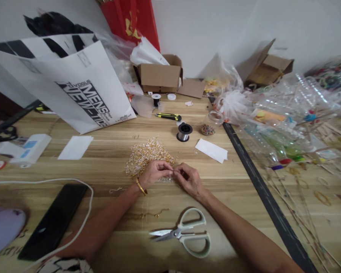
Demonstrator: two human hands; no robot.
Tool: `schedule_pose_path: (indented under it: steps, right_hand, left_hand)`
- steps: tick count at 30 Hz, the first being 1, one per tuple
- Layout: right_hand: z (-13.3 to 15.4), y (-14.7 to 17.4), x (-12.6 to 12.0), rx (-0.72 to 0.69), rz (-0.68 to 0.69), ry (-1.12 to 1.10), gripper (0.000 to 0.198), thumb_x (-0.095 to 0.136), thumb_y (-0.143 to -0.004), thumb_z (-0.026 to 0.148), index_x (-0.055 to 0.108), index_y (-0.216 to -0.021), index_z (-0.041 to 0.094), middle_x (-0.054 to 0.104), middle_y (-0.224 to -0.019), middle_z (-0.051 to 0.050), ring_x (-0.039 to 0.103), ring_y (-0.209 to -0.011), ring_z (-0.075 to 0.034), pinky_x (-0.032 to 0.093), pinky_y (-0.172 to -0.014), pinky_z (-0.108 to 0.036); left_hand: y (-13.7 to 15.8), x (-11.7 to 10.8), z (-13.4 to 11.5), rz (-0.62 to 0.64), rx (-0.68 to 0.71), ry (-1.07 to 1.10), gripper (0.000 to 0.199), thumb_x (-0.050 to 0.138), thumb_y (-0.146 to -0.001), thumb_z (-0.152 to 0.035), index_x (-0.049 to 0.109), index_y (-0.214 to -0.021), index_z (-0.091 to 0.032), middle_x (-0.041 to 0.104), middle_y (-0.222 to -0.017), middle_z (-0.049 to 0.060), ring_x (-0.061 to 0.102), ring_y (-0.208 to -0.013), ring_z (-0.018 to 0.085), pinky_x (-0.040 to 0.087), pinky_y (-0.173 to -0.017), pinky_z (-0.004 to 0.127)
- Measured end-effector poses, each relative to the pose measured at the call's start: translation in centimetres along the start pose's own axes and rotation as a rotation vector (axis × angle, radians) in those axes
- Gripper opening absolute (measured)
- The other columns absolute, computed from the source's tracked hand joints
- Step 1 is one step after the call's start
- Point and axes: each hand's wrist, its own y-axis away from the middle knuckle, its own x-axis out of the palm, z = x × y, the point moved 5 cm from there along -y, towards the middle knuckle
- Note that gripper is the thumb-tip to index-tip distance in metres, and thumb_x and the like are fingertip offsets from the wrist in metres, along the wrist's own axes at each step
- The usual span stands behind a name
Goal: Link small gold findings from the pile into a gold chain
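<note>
At the near right edge of the bead pile [147, 153], left hand [156, 171] and right hand [190, 180] are held nearly touching, forearms [235, 233] angled inward, fingertips pinched together; anything gripped cannot be made out.

Shows gold and clear across the beads [147, 153], gold on the bangle [141, 187], off-white and silver on the scissors [175, 232], black on the phone [53, 222], streaked brown along the table [235, 185].
</note>
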Motion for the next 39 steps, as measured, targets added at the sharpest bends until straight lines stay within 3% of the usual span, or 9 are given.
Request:
schedule_pose_path:
  steps: [9,17,26,33,39]
  right_hand:
    - [-0.3,0.0,0.1,0.033,-0.006,-0.049,0.016,0.052,-0.084,0.029,0.057,-0.075,0.016,0.053,-0.061,0.001,0.045,-0.052,-0.010,0.035,-0.048,-0.021]
    - [-0.6,-0.1,-0.3,0.082,-0.028,-0.074,0.022,0.047,-0.087,0.033,0.057,-0.077,0.015,0.049,-0.061,0.001,0.042,-0.052,-0.010,0.034,-0.047,-0.021]
    - [-0.5,0.0,-0.3,0.102,-0.034,-0.119,0.017,0.049,-0.085,0.029,0.056,-0.094,0.016,0.058,-0.071,-0.002,0.050,-0.058,-0.012,0.039,-0.050,-0.022]
    - [-0.5,0.0,0.2,0.107,0.009,-0.135,0.016,0.057,-0.081,0.028,0.058,-0.091,0.016,0.058,-0.069,-0.001,0.047,-0.051,-0.009,0.036,-0.045,-0.019]
    - [-0.9,0.0,0.1,0.119,-0.012,-0.109,0.015,0.057,-0.081,0.029,0.061,-0.084,0.015,0.059,-0.069,-0.001,0.049,-0.055,-0.010,0.038,-0.049,-0.021]
  left_hand:
    - [-0.2,0.0,-0.1,0.037,0.019,-0.057,0.017,0.066,-0.070,-0.027,0.064,-0.073,-0.010,0.063,-0.062,0.001,0.058,-0.058,0.010,0.049,-0.060,0.022]
    - [0.2,0.2,-1.2,0.048,0.106,-0.284,0.018,0.061,-0.075,-0.029,0.065,-0.073,-0.011,0.062,-0.064,0.001,0.056,-0.062,0.011,0.044,-0.061,0.021]
    - [0.3,0.2,-1.9,-0.005,0.181,-0.429,0.015,0.060,-0.076,-0.025,0.067,-0.071,-0.012,0.064,-0.065,0.002,0.054,-0.061,0.012,0.042,-0.060,0.021]
    - [0.4,0.2,-2.0,-0.034,0.201,-0.449,0.013,0.061,-0.075,-0.023,0.067,-0.071,-0.013,0.066,-0.068,0.002,0.057,-0.064,0.013,0.043,-0.063,0.021]
    - [0.4,0.3,-2.2,-0.053,0.206,-0.453,0.013,0.061,-0.076,-0.023,0.067,-0.072,-0.013,0.066,-0.068,0.003,0.057,-0.064,0.013,0.043,-0.061,0.021]
